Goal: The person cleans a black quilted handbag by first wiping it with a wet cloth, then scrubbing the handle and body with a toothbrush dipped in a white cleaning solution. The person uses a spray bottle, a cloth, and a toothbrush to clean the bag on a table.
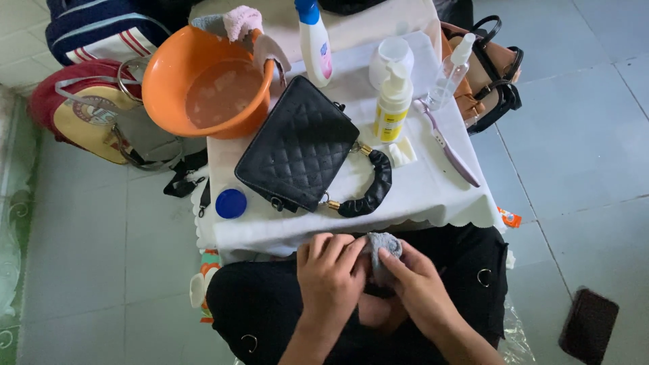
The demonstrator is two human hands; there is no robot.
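While the person sits at the near edge of the small table [433, 196], both hands are together over the lap, just below the white cloth that covers it. The left hand [330, 267] and the right hand [416, 280] both close their fingers on a small grey cloth [384, 245], which is bunched between them, close to the near edge of the table but not on it. On the middle of the table lies a black quilted handbag [297, 145] with its padded handle [368, 189] turned toward the person. An orange basin [203, 81] with some water stands at the far left corner, partly over the edge. A blue lid [231, 203] lies near the left edge. Behind the bag stand a white pump bottle [392, 105], a white bottle with blue cap [314, 40] and a clear spray bottle [449, 71], and a purple toothbrush [449, 145] lies toward the right edge.
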